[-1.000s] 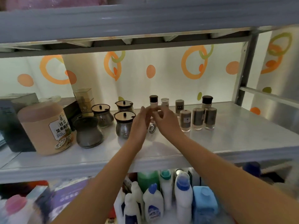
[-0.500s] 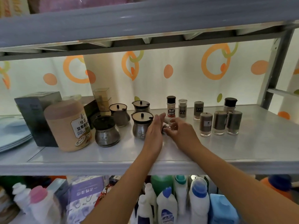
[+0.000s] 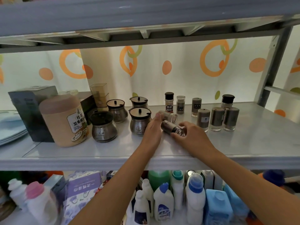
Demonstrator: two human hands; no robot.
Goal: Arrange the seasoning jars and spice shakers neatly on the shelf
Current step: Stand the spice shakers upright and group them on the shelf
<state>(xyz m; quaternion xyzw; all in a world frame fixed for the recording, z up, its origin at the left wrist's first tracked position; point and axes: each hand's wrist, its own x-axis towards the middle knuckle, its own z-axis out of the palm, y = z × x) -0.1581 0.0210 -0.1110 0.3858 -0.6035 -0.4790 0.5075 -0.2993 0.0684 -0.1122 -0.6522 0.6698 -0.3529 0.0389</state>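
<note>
**A:** Which way is the shaker (image 3: 170, 128) lying?

**B:** It is lying on its side on the shelf (image 3: 243, 143), long axis running left to right. The right hand (image 3: 193, 135) is gripping its right end. The left hand (image 3: 152, 129), fingers straight, is resting just beside its left end.

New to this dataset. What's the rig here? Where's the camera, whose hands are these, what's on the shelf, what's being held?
No robot here: a person works with bare hands, and the picture comes from a wide-angle camera on their head, looking forward and down. The metal shelf carries four steel seasoning jars, a cluster of upright shakers, and a tan tub and dark box at the left. Two more shakers lie on their sides. The right hand grips the nearer dark shaker. The left hand is flat, fingers straight, at the end of the clear shaker behind it; whether it touches is unclear. The shelf below holds cleaning bottles.
</note>
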